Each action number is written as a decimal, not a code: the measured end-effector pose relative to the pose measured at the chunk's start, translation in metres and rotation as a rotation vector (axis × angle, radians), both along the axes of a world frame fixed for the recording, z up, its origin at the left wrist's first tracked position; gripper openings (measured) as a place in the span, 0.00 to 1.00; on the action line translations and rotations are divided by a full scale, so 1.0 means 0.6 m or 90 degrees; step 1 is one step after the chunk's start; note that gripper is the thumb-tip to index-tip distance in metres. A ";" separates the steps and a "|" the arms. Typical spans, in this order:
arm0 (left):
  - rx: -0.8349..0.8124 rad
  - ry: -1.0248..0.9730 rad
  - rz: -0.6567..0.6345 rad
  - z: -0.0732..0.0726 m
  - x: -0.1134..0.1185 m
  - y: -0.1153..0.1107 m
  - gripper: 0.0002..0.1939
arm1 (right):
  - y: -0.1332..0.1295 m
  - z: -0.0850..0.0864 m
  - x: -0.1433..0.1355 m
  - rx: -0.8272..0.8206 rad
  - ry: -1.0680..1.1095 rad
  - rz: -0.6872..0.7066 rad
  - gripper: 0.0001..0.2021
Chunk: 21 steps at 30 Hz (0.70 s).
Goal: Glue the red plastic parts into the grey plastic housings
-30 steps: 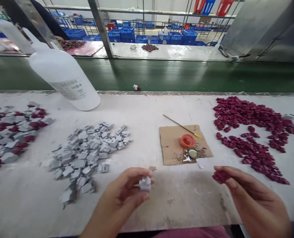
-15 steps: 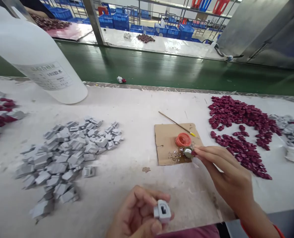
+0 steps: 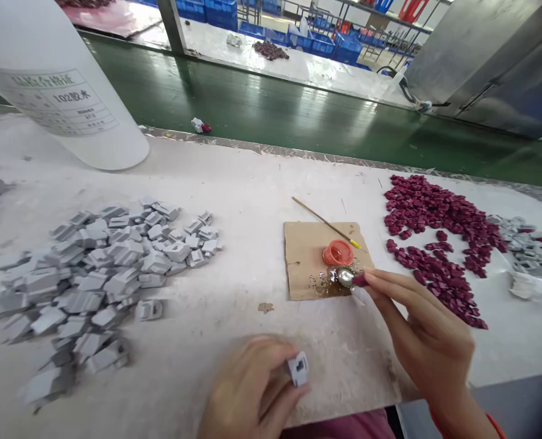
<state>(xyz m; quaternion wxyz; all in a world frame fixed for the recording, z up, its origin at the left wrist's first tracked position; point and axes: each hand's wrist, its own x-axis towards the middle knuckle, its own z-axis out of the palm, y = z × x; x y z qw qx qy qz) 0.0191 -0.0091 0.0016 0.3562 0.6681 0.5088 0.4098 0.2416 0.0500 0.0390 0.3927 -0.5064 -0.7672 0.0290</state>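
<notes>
My left hand [image 3: 252,393], near the front edge of the table, pinches a small grey plastic part [image 3: 299,368] with a dark hole in its face. Between the fingertips of my right hand [image 3: 424,332] is a small maroon piece [image 3: 359,279]. It meets the edge of a shiny metal cap [image 3: 344,277], and I cannot tell whether it dips inside. That cap sits in a wet brown patch on a square of cardboard [image 3: 302,241]. Just behind it is a shallow red cup [image 3: 338,252], with a thin stick [image 3: 322,218] with a yellow band lying across the cardboard's back edge.
Grey parts [image 3: 110,274] are heaped on the left, maroon pieces [image 3: 439,213] on the right. A large white bottle [image 3: 74,91] stands at the back left. Beyond the table runs a green conveyor belt [image 3: 271,110] carrying a small grey-and-maroon piece [image 3: 200,125].
My left hand has turned over, back upward, and the grey part in it has tilted. My right hand stays by the metal cap, the maroon piece showing more. The view has shifted slightly.
</notes>
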 end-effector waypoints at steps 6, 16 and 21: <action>0.127 0.074 -0.029 -0.013 0.005 0.013 0.13 | -0.086 -0.015 -0.044 -0.172 0.157 0.054 0.13; 0.101 0.043 0.003 0.000 0.012 0.012 0.11 | -0.095 -0.044 -0.068 -0.203 0.192 0.139 0.17; 0.073 0.060 -0.012 -0.003 0.008 0.008 0.11 | -0.092 -0.038 -0.074 -0.195 0.164 0.171 0.16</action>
